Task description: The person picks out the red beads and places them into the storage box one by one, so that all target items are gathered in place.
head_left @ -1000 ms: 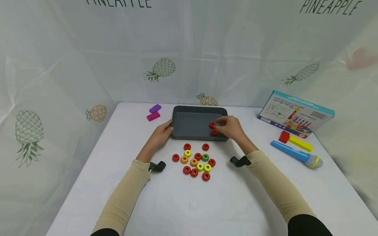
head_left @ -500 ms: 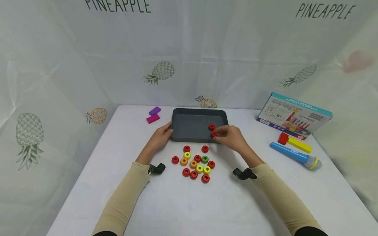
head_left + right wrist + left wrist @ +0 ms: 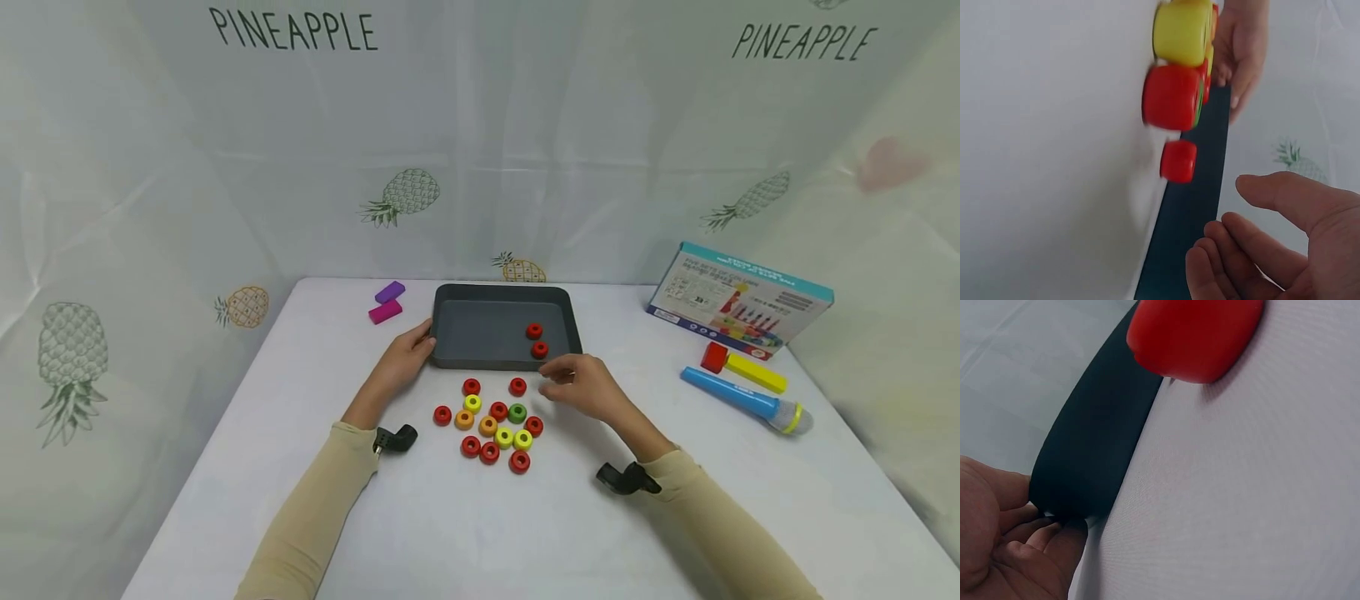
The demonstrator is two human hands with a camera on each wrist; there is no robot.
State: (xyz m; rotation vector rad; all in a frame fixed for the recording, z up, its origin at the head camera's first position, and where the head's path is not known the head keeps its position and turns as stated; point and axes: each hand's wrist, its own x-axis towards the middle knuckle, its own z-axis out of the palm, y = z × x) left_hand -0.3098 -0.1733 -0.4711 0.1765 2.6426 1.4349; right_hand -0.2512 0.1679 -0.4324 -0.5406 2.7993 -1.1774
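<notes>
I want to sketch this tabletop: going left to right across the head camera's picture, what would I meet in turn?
Bare left hand, dark grey rectangular tray, bare right hand, short red block, long yellow block. Things lined up above or below these are left out.

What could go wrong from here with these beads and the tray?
A couple of possible slips. The left hand grips the left end of the tray, so a tug or tilt might slide the two red beads lying inside. And on the table, the green bead sits close among others, so the right hand, now holding nothing, could nudge its neighbours if it reaches in there.
</notes>
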